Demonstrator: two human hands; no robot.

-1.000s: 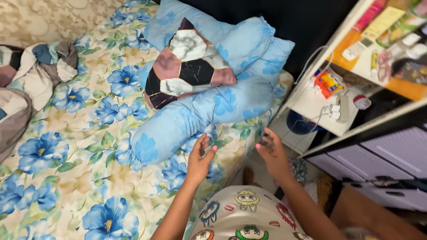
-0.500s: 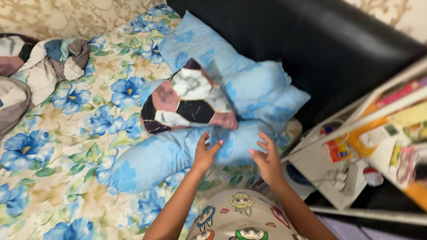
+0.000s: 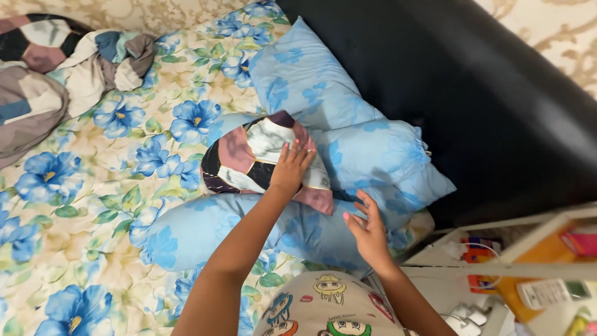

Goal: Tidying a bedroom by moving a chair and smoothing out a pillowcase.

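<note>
My left hand [image 3: 290, 168] rests flat, fingers spread, on a small cushion [image 3: 245, 155] patterned in black, pink and marbled white patches. The cushion lies on a long blue flowered bolster [image 3: 205, 227] and against two blue flowered pillows [image 3: 373, 158]. My right hand [image 3: 367, 230] hovers open above the right part of the bolster, near the lower pillow, holding nothing. All of it sits on a bed with a blue-flower sheet [image 3: 93, 186].
A black padded headboard [image 3: 472, 93] runs behind the pillows. A crumpled patchwork blanket [image 3: 56, 68] lies at the bed's far left. A white shelf unit [image 3: 497, 274] with small items and cables stands at the lower right, close to the bed.
My left hand has moved up from the bolster onto the patchwork cushion. My right hand moved from the bed's edge to above the bolster. The view has swung left, away from the shelves.
</note>
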